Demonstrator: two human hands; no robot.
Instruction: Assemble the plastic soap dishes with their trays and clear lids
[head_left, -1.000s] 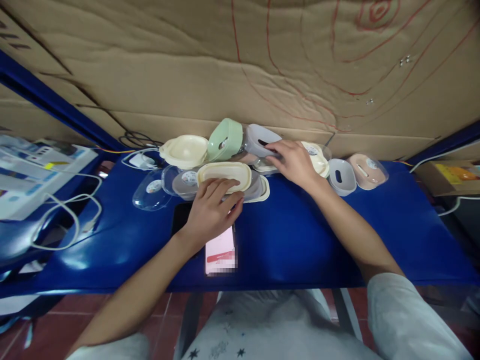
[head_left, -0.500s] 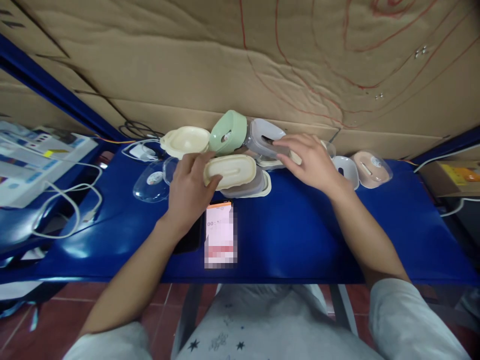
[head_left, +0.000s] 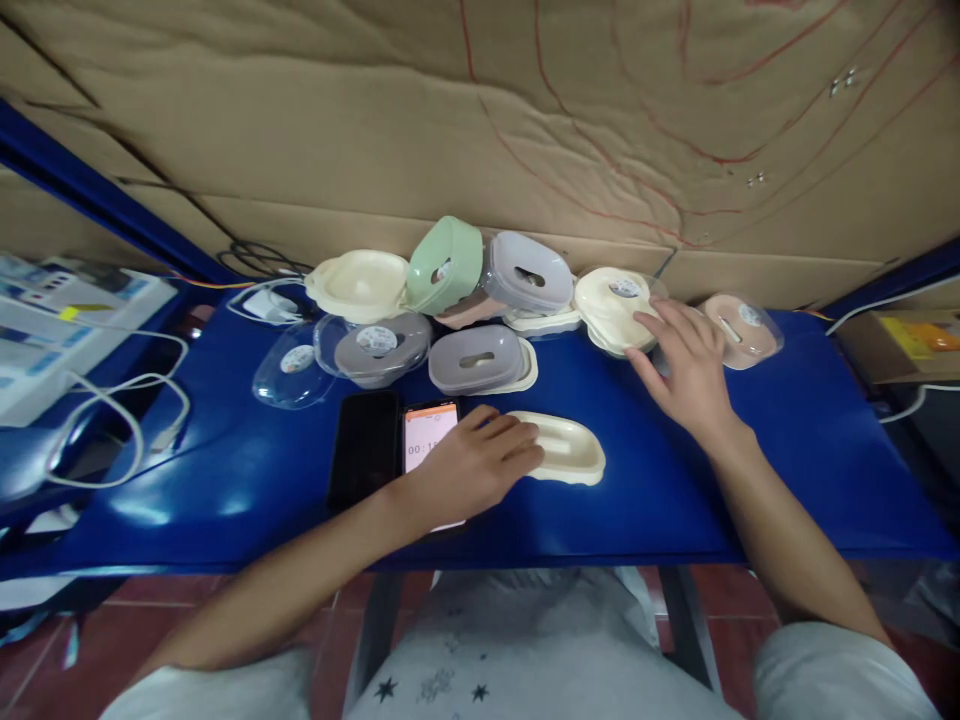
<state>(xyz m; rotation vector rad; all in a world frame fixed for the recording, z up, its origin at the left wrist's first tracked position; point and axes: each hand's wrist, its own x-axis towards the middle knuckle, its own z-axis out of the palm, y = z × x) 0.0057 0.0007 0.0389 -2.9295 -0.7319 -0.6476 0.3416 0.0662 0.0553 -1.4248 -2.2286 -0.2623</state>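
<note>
My left hand [head_left: 487, 458] is closed on the left end of a cream oval plastic tray [head_left: 571, 450] with a raised ridge, low over the front of the table. My right hand [head_left: 684, 360] has its fingers apart, at the right edge of a cream plastic piece with a round sticker [head_left: 613, 305]. A grey part behind those fingers is mostly hidden. Beyond the left hand, a grey slotted cover [head_left: 472, 368] rests over another cream tray [head_left: 529, 366].
Along the cardboard back wall stand a cream dish [head_left: 367, 285], a green slotted box [head_left: 448, 262] and a grey slotted box [head_left: 532, 272]. Clear lids [head_left: 292, 370] lie left, a peach box [head_left: 742, 335] right. A black phone [head_left: 365, 445] and a lit phone [head_left: 421, 432] lie near the left arm.
My left hand has brought the cream tray forward and right, from above the grey cover to the front of the table. My right hand has moved right, away from the grey slotted box.
</note>
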